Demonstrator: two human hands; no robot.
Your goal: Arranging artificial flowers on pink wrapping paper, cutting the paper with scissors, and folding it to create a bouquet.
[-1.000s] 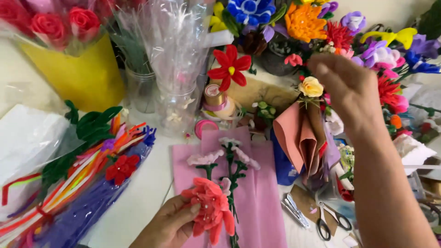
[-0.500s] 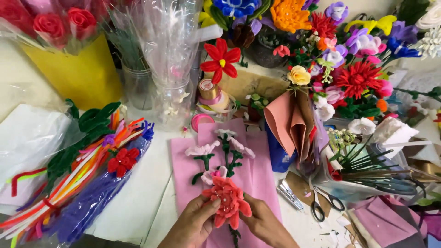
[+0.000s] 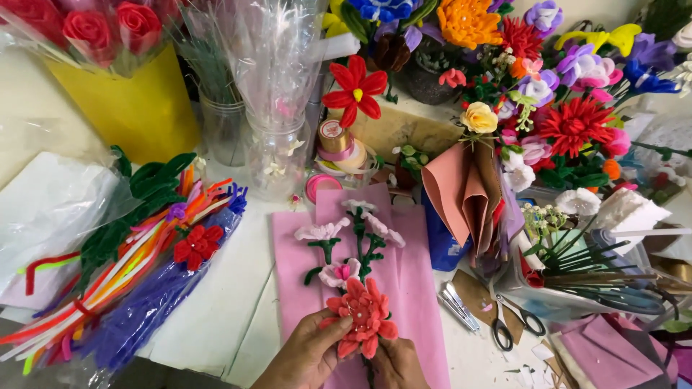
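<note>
Both my hands hold a red pipe-cleaner flower (image 3: 362, 315) low in the middle of the view. My left hand (image 3: 308, 353) grips its left petals with the thumb on top. My right hand (image 3: 398, 362) pinches it from below at the right. The flower lies over a pink paper sheet (image 3: 418, 288) spread on the white table (image 3: 216, 317). On the sheet above it lie pale pink and white pipe-cleaner flowers (image 3: 351, 238) with green stems.
A bundle of coloured pipe cleaners (image 3: 130, 266) in plastic lies at left. A yellow bucket (image 3: 133, 108) of red roses and clear cellophane sleeves (image 3: 277, 79) stand behind. Scissors (image 3: 512, 324) and a metal clip (image 3: 458, 306) lie at right, under folded brown paper (image 3: 465, 191) and several handmade flowers (image 3: 569, 122).
My right hand came down from the flowers at the upper right and joined the left on the red flower. The flower has shifted slightly right onto the pink sheet's middle.
</note>
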